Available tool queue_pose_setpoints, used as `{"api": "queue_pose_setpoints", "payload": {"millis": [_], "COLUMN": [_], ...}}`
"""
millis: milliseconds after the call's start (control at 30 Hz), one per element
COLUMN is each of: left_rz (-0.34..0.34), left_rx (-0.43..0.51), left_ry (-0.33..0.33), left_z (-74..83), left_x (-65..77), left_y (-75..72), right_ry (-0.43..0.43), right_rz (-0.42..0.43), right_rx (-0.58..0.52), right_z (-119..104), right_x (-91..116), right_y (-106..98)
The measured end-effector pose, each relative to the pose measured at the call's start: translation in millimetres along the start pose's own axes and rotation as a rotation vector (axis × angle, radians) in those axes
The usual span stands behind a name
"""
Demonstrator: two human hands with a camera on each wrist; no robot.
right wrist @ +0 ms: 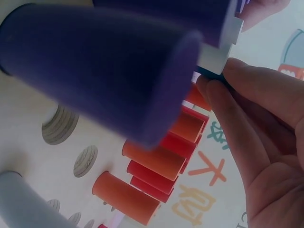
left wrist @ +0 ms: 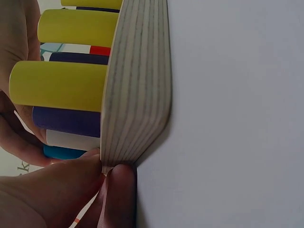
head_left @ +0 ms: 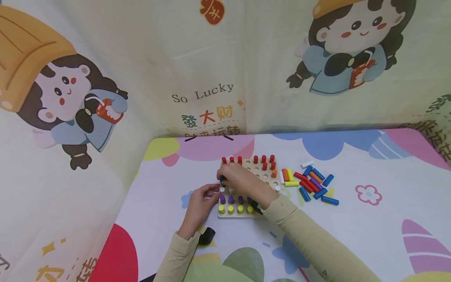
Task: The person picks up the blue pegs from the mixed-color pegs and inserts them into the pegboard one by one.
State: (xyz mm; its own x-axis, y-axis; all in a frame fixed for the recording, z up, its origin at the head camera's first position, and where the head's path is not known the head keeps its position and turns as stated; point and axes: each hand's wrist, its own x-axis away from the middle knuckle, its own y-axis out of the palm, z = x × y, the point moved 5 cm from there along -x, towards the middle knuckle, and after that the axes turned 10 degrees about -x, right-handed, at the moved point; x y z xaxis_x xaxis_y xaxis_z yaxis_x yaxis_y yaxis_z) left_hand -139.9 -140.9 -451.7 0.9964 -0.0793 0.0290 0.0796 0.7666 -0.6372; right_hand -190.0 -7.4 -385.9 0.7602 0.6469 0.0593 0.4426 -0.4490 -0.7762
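A wooden pegboard (head_left: 258,182) lies on the table with coloured pegs upright in its holes. At the board's left side, my right hand (head_left: 243,181) pinches a blue peg (head_left: 222,179) between thumb and fingertips; the right wrist view shows only a sliver of it behind a white peg (right wrist: 216,58). My left hand (head_left: 199,205) grips the left edge of the board, thumb above and a finger against the side. Yellow pegs (left wrist: 59,85) fill the near row, with purple pegs (head_left: 231,199) behind them. Red pegs (head_left: 264,159) stand along the far side. My right hand hides part of the board.
Loose pegs (head_left: 314,184) in several colours lie scattered right of the board, some close to its edge. A patterned cloth (head_left: 352,235) covers the table. Printed curtains (head_left: 267,78) rise behind it and on the left. A black wrist camera (head_left: 206,236) sits by the left wrist.
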Motion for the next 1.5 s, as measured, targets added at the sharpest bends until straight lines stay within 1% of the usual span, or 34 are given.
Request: {"api": "queue_pose_setpoints", "payload": {"millis": [467,733,1067,1300,1500], "left_rz": [-0.004,-0.006,-0.005,-0.004,-0.012], "left_rx": [0.003,0.002,0.009,0.021,0.042], "left_ry": [0.002,0.003,0.01,0.002,-0.012], "left_z": [-1.1,-1.2,-0.5,-2.4,0.3], "left_x": [-1.7,-2.1,-1.2,-0.4,-0.2], "left_y": [1.4,0.9,0.6,0.8,1.8], "right_ry": [-0.001,-0.022,-0.022,-0.038,-0.053], "right_rz": [0.009,0.023,0.014,0.012,0.029], "right_rx": [-0.009,-0.023,-0.076,-0.067,-0.067], "right_z": [2.2,2.9,8.0,7.9,8.1], "right_x": [0.6,2.6,3.8,1.9,2.1], "right_y": [-1.5,-5.3,-8.2,-7.8,-8.0]}}
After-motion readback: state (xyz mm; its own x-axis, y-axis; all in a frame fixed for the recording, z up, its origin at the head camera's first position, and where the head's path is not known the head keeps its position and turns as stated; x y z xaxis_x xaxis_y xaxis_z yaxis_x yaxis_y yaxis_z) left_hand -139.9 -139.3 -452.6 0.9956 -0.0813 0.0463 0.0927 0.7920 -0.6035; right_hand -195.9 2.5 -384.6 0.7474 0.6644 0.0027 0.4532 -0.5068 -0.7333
